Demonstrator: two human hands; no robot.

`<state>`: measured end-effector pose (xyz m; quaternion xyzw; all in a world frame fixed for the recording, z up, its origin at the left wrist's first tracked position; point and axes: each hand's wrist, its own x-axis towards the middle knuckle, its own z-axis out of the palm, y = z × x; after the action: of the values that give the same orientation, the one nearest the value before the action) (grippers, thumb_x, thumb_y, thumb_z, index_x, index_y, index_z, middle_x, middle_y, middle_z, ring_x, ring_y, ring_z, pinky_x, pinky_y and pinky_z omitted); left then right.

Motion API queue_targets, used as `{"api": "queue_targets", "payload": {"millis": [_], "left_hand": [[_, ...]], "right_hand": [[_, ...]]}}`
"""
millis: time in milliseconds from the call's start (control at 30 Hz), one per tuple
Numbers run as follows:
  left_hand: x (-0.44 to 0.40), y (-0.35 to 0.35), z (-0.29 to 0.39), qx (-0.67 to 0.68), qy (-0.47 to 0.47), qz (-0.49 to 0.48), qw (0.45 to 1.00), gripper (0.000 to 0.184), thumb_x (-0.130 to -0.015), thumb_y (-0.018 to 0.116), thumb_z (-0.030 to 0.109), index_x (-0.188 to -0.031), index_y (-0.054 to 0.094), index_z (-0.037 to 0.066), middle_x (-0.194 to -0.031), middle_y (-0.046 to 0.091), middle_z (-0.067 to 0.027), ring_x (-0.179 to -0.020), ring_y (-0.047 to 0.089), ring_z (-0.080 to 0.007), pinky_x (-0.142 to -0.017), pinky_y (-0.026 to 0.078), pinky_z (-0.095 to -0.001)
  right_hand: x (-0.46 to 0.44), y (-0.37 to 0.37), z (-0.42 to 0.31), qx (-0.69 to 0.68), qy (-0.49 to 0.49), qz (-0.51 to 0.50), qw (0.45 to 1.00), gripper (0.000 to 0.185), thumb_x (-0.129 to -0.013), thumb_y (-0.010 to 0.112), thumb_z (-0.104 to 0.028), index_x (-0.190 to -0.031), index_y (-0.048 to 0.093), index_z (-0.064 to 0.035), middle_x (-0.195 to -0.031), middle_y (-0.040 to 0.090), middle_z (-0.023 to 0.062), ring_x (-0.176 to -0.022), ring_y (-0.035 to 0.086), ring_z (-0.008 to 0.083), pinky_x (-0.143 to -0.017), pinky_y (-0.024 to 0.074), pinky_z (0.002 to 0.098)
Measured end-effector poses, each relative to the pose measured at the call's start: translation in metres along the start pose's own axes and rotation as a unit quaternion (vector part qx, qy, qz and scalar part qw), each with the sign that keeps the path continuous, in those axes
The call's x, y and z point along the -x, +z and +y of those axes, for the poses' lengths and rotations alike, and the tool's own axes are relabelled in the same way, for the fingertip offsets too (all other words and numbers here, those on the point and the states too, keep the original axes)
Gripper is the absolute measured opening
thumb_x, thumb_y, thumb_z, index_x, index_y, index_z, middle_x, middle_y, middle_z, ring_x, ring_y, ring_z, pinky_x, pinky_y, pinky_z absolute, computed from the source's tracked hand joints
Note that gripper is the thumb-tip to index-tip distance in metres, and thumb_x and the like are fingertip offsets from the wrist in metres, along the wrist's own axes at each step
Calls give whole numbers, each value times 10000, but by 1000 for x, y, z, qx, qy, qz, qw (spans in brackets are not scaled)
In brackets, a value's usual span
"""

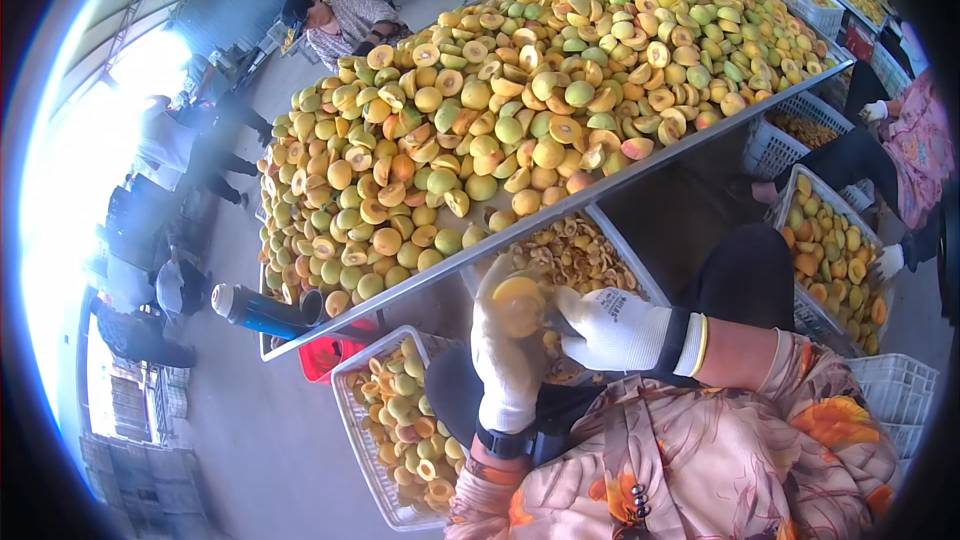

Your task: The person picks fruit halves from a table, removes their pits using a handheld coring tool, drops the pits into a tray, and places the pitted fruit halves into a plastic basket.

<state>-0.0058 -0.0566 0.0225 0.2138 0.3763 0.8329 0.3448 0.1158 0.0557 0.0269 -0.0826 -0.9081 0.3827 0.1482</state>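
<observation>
"Where's the fruit piece?"

"Just off the near edge of the metal table (650, 165). My left hand (505, 360) has its fingers closed on the blurred fruit piece (519, 306); my right hand (615, 330) is right beside it, and I can't tell what its fingers grip."

"How far along?"

"Many pieces on the table are halved, but the fruit heap (480, 120) is large, so I'd judge plenty is left. By the table's near side, one crate (366, 460) holds halves; the scrap crate (632, 258), partly under it, holds brownish bits."
</observation>
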Motion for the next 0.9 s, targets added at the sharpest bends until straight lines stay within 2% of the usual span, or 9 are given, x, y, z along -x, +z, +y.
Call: {"api": "queue_targets", "payload": {"millis": [67, 267, 500, 600, 633, 700, 767, 833, 900], "left_hand": [[1, -4, -3, -39, 5, -8, 999, 638, -1058, 461, 477, -1457, 453, -21, -1198, 652, -152, -1058, 626, -221, -904, 511, -346], [4, -8, -5, -126, -16, 28, 992, 585, -1059, 469, 450, -1383, 538, -32, -1121, 677, -110, -953, 638, -162, -850, 507, -285], [-6, -14, 1, -253, -61, -17, 965, 492, -1056, 492, 412, -1263, 625, -14, -992, 689, -64, -838, 623, -121, -765, 506, -257], [-21, -13, 16, -353, -135, -112, 919, 446, -1056, 492, 377, -1214, 644, -11, -977, 692, -65, -806, 614, -118, -734, 507, -267], [-28, -15, 20, -343, -188, -143, 909, 341, -1061, 501, 288, -1140, 657, -5, -954, 695, -61, -775, 608, -116, -693, 506, -278], [-50, -19, 25, -518, -155, -356, 763, 250, -1055, 523, 205, -1074, 649, -10, -925, 677, -41, -785, 605, -114, -674, 503, -275], [-59, -17, 25, -504, -206, -370, 753, 283, -1050, 547, 249, -1070, 652, -13, -913, 665, -18, -799, 597, -106, -673, 497, -273], [-60, -18, 23, -420, -326, -271, 802, 441, -1050, 538, 393, -1141, 679, -15, -906, 674, -11, -781, 583, -93, -696, 492, -265], [-50, -30, 17, -327, -241, -227, 885, 558, -1002, 614, 435, -1316, 603, -26, -1101, 703, -83, -959, 645, -140, -856, 524, -296]], "right_hand": [[0, 1, 4, 53, -31, -1, 998, 332, -892, 633, -135, -1170, 498, -15, -721, 660, 234, -663, 671, 426, -573, 511, 510], [-7, -27, -16, 133, 50, -118, 983, 330, -929, 583, -200, -1138, 518, 48, -827, 690, 232, -776, 701, 407, -660, 548, 510], [-8, -39, -4, 194, -2, -155, 969, 267, -976, 471, -163, -1082, 584, 55, -776, 681, 208, -735, 696, 390, -643, 555, 479], [-8, -45, 7, 192, -18, -205, 959, 268, -971, 469, -167, -1056, 599, 51, -756, 679, 193, -706, 693, 383, -631, 552, 473], [-8, -44, 12, 188, -28, -220, 957, 264, -958, 496, -177, -1039, 598, 52, -731, 670, 185, -687, 686, 382, -623, 548, 473], [-6, -43, 18, 179, -52, -250, 950, 266, -931, 551, -198, -1004, 596, 54, -681, 650, 168, -648, 674, 379, -608, 541, 474], [-9, -41, 20, 133, 1, -287, 949, 293, -887, 598, -213, -1038, 598, 39, -742, 663, 189, -711, 680, 392, -673, 543, 480], [-7, -38, 26, 93, 23, -257, 962, 305, -869, 615, -210, -1047, 602, 37, -782, 672, 195, -755, 685, 395, -696, 539, 478], [-6, -32, 35, -36, 71, -220, 972, 292, -869, 614, -170, -1075, 614, 36, -846, 688, 202, -805, 695, 380, -706, 530, 458]]}}
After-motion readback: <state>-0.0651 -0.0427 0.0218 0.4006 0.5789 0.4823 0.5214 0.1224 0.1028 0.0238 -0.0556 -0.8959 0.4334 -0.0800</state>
